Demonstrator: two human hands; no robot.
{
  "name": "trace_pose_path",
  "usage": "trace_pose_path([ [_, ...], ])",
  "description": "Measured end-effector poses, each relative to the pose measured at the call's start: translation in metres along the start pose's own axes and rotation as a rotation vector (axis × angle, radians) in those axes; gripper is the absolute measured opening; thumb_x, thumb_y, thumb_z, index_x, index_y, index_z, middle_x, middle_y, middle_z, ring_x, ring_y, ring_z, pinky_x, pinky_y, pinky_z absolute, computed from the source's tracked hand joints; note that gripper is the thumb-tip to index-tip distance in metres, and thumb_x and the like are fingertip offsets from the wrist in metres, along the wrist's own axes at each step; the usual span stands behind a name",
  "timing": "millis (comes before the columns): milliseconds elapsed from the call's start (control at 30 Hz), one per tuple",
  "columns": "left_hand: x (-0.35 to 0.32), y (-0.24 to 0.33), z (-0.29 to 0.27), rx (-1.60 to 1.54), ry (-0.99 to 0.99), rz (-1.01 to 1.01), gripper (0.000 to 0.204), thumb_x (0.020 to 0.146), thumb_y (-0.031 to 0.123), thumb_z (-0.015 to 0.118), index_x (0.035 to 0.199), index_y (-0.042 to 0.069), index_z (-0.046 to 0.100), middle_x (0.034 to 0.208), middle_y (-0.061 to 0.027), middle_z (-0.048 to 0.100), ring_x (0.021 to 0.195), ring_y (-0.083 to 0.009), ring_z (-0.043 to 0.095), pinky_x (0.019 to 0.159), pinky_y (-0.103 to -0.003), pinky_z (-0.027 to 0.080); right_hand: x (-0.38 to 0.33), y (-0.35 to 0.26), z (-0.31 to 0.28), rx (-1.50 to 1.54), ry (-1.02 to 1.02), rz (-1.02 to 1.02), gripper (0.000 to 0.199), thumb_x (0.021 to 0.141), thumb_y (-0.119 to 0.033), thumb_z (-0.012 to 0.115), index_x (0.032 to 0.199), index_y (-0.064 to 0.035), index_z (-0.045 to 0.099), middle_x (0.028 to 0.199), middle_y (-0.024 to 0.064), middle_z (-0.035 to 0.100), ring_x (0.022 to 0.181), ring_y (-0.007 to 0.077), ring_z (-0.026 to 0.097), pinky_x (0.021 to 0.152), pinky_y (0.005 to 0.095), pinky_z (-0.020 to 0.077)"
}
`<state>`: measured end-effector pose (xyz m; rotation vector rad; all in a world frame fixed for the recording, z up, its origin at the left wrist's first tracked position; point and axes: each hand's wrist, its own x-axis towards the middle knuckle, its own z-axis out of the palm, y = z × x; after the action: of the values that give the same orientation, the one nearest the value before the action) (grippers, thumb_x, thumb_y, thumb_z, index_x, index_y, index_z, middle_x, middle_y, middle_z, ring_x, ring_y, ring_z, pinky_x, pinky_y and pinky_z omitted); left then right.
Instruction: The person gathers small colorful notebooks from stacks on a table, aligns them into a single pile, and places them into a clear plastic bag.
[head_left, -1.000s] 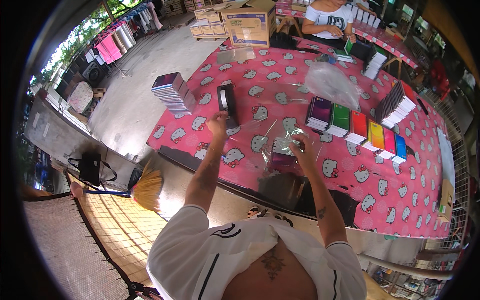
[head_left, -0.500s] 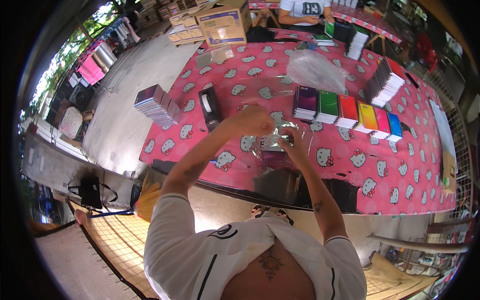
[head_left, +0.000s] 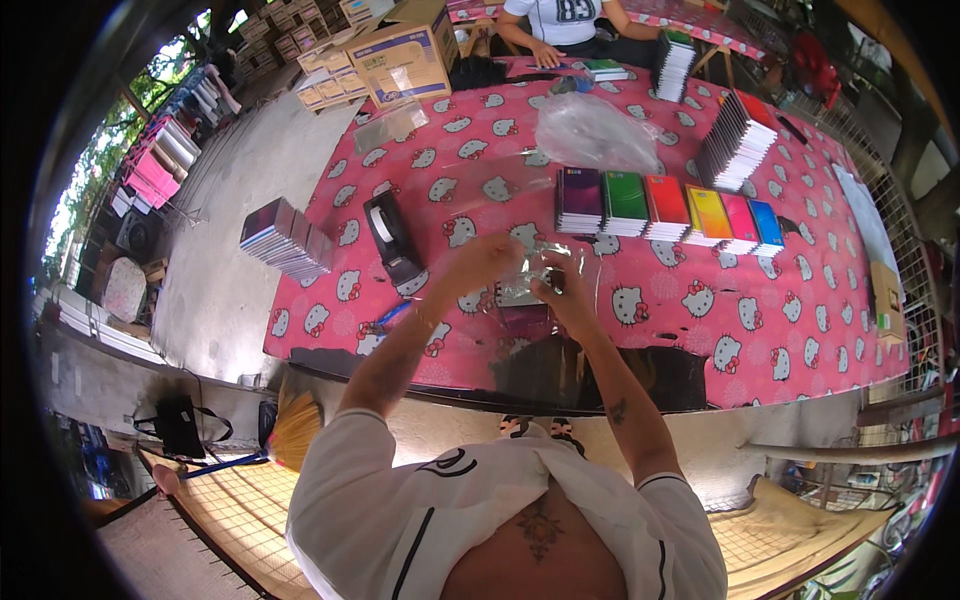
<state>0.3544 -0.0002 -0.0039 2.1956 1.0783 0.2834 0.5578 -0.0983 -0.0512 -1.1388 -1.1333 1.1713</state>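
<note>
A clear plastic bag (head_left: 580,262) lies around a notebook pack (head_left: 525,318) near the table's front edge; a purple cover and a whitish face show through the film. My right hand (head_left: 568,292) has its fingers closed on the bag's plastic at the upper right of the pack. My left hand (head_left: 492,262) hovers at the bag's upper left, curled and smeared by motion, so what its fingers hold is unclear. Left of it stands a black tape dispenser (head_left: 393,240). A blue object (head_left: 392,317) lies partly under my left forearm.
Notebook stacks in several colours, including a green one (head_left: 625,198), form a row on the right. Behind are a taller stack (head_left: 735,145) and crumpled plastic (head_left: 590,130). Another stack (head_left: 285,238) stands at the left edge. A co-worker (head_left: 575,25) sits beyond, near a cardboard box (head_left: 402,60).
The view has shifted, moving the table's things leftward. My left hand is now more blurred, while my right keeps its grip on the plastic. The co-worker's green notebook has left the hand.
</note>
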Motion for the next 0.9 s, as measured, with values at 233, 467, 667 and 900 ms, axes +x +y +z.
trace_pose_path([
  [233,-0.036,0.071,0.026,0.519,0.258,0.092,0.079,0.065,0.041,0.085,0.127,0.003,0.055,0.124,-0.0202,0.058,0.121,-0.0375,0.053,0.099,-0.046,0.046,-0.074,0.094,0.001,0.332,-0.259,0.551,0.05,0.098,-0.041,0.059,0.134,-0.008,0.049,0.115,0.0065,0.063,0.099,0.0167,0.064,0.078,0.0317,0.0536],
  [467,-0.101,0.011,0.087,-0.67,0.51,0.001,0.074,0.078,0.028,0.082,0.138,0.002,0.047,0.129,-0.0138,0.057,0.127,-0.0255,0.051,0.102,-0.037,0.045,-0.054,0.032,0.025,0.891,-0.206,0.272,0.051,0.089,-0.027,0.074,0.13,-0.0067,0.051,0.122,0.0092,0.063,0.111,0.0252,0.064,0.095,0.0419,0.0521],
  [667,-0.105,0.035,0.073,-0.441,0.667,0.081,0.056,0.089,0.018,0.073,0.139,0.003,0.052,0.129,-0.0108,0.06,0.117,-0.0207,0.057,0.094,-0.035,0.048,-0.027,0.0,-0.011,-0.518,-0.311,-0.3,0.066,0.079,-0.022,0.083,0.133,-0.0007,0.052,0.12,0.0119,0.065,0.106,0.0261,0.065,0.093,0.0411,0.0502],
  [900,-0.105,-0.032,0.015,-0.28,1.104,-0.205,0.021,0.092,0.017,0.063,0.104,0.001,0.072,0.098,-0.0163,0.07,0.088,-0.0254,0.068,0.07,-0.036,0.052,0.0,-0.032,-0.02,-0.278,-0.186,-0.158,0.04,0.093,-0.025,0.068,0.127,-0.0053,0.062,0.11,0.0076,0.07,0.099,0.0207,0.065,0.087,0.0392,0.0488],
])
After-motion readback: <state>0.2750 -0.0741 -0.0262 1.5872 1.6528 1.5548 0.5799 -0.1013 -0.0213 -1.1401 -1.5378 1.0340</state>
